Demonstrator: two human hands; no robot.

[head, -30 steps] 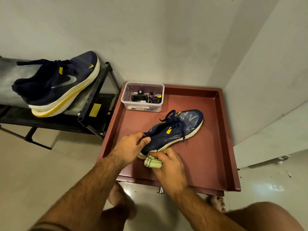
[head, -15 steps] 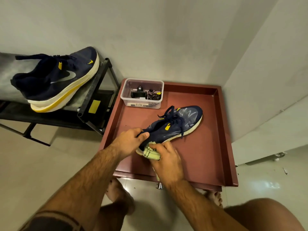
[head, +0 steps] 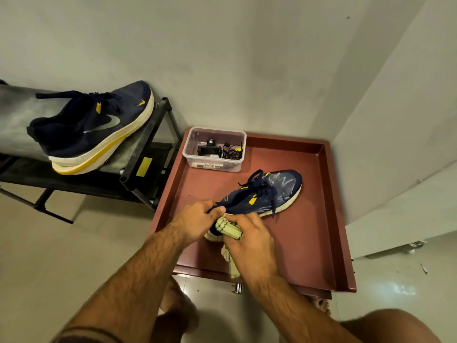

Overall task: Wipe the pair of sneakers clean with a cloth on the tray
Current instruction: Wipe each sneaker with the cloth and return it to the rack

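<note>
A navy sneaker (head: 267, 194) with yellow accents and a white sole lies on the red-brown tray (head: 331, 219), toe pointing to the far right. My left hand (head: 197, 221) grips its heel collar. My right hand (head: 249, 238) holds a bunched pale yellow-green cloth (head: 228, 230) against the heel, with a loose end hanging toward the tray's near rim. The second navy sneaker (head: 94, 129) rests on its sole on a black rack (head: 146, 154) to the left.
A clear plastic box (head: 215, 149) with small dark gadgets and cables stands at the tray's far left corner. Grey walls close the back and right. My bare knee and feet show below the tray on a pale tiled floor.
My right hand has worked the cloth up and leftward round the heel, nearer my left hand. The sneaker has stayed in place and my left hand's grip has held.
</note>
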